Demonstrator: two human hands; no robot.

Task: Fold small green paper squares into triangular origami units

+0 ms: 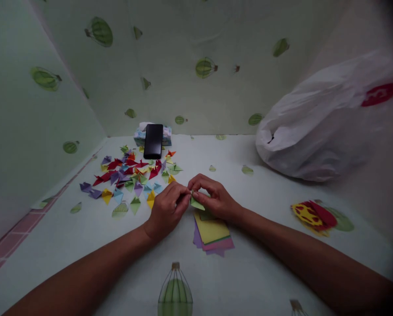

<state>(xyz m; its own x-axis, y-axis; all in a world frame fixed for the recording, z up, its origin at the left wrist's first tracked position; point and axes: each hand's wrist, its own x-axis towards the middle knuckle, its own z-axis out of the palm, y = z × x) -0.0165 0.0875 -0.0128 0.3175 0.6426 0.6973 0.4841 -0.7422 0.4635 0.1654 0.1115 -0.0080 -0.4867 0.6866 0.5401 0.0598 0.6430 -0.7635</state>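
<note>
A small folded piece of green paper [197,203] is held between both hands above the table. My left hand [169,205] pinches its tip with thumb and forefinger. From the other side my right hand [215,198] grips the same paper, fingers curled and thumb pressed on it. The fingers hide part of the folds. Just below the hands lies a fanned stack of square paper sheets [212,230], yellow on top with pink and purple edges beneath. To the left spreads a pile of small folded paper figures [117,173] in red, purple, green, yellow, orange and blue.
Behind the pile a black phone [153,141] leans against a tissue box [166,135]. A large white plastic bag [308,131] stands at the right. Nearer on that side are red and yellow cut-out pieces [313,215]. Balloon-patterned covering lines the table and walls.
</note>
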